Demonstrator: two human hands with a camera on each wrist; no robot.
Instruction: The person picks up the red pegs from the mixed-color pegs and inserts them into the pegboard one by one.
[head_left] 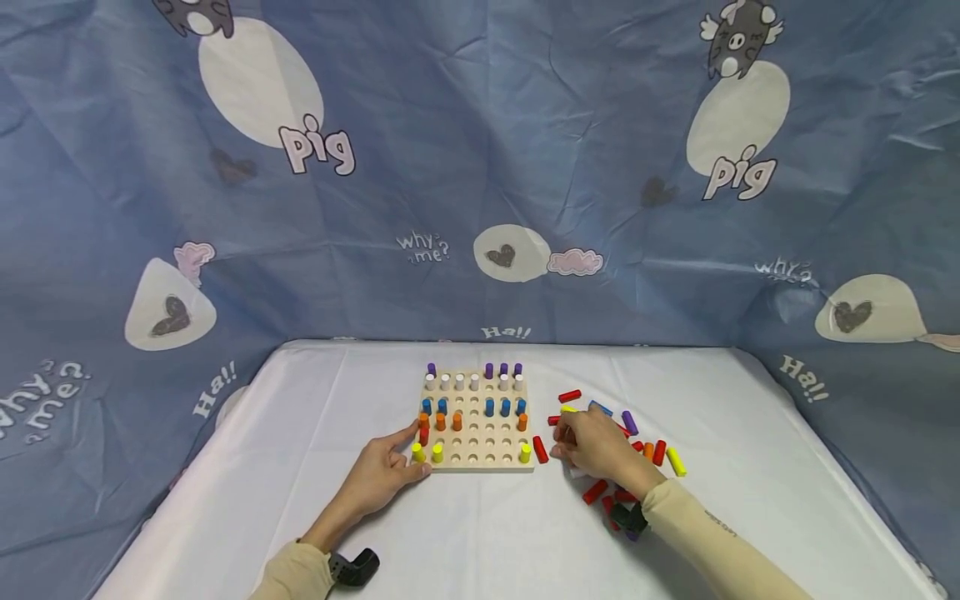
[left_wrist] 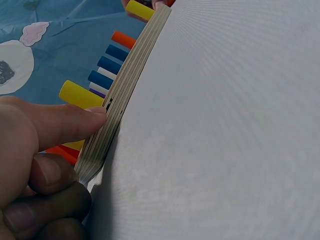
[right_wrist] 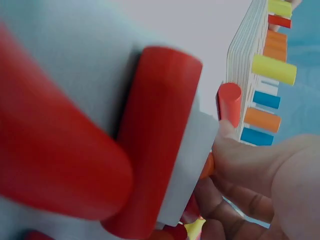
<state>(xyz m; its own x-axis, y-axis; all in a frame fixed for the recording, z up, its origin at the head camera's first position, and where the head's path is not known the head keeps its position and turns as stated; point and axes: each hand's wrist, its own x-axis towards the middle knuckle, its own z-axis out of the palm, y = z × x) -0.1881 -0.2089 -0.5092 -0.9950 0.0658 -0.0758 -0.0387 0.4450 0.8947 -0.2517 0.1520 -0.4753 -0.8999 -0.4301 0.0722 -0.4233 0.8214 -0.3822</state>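
Note:
A wooden pegboard (head_left: 473,457) lies on the table, with rows of purple, white, blue, orange, red and yellow pegs standing in some holes. My left hand (head_left: 381,472) grips its front left corner. In the left wrist view the thumb (left_wrist: 70,122) presses the board's edge beside a yellow peg (left_wrist: 80,94). Right of the board, my right hand (head_left: 600,442) reaches down among loose pegs. The right wrist view shows an orange peg (right_wrist: 207,167) between its thumb and fingers, mostly hidden. Close by lie a red peg (right_wrist: 155,135) and a white peg (right_wrist: 191,162).
Loose pegs are scattered right of the board, among them a purple peg (head_left: 630,423), a yellow peg (head_left: 677,462) and several red ones. One red peg (head_left: 540,450) lies close to the board's right edge. A patterned blue cloth (head_left: 525,183) hangs behind the white table (head_left: 337,392).

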